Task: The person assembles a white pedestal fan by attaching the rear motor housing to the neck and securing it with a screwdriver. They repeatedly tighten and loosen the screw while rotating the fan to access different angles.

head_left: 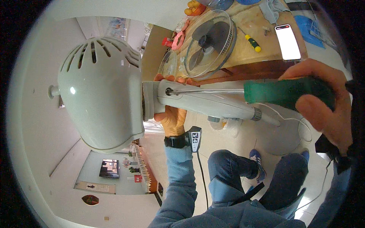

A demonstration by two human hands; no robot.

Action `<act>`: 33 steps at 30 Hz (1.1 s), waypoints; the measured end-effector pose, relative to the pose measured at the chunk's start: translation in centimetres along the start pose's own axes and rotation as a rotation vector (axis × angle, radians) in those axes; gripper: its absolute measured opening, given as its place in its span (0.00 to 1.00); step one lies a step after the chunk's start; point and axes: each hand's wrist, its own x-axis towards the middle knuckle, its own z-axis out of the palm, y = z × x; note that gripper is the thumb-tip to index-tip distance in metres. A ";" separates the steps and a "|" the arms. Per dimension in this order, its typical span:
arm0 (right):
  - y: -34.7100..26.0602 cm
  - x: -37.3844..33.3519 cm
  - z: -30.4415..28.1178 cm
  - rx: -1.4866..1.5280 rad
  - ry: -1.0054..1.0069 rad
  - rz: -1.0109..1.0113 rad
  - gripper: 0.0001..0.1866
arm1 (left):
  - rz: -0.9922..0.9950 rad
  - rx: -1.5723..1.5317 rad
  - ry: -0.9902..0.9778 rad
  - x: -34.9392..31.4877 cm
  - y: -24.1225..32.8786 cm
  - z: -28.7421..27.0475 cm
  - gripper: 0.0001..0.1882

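Observation:
The white motor housing (102,95) of an electric fan, with vent slots, fills the left of the head view. From it a white neck (201,103) runs to the right. My left hand (174,119) is wrapped round this neck close to the housing, its fingertips showing at the far side. In my right hand (329,108) I grip a screwdriver (281,93) with a thick green handle. Its long metal shaft lies along the neck, and the tip reaches the dark screw hole (169,91). Whether a screw sits inside cannot be seen.
A wooden table (258,62) holds a wire fan grille (228,57) with dark fan blades (205,40), a yellow-and-black screwdriver (253,43), a phone (288,42) and oranges (194,7). A white cord (279,113) hangs by the fan's pole. A television (109,168) stands farther off.

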 end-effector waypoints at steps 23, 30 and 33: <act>-0.8 -1.4 0.1 -0.083 -0.111 -0.227 0.18 | 0.021 -0.003 -0.022 0.1 -0.2 -0.1 0.55; -2.1 -0.8 -0.4 -0.341 -0.143 -0.337 0.20 | 0.006 0.053 0.009 0.0 0.1 -0.2 0.52; -4.3 0.3 -0.7 -0.385 -0.199 -0.359 0.24 | -0.009 0.147 -0.001 0.1 0.5 0.0 0.51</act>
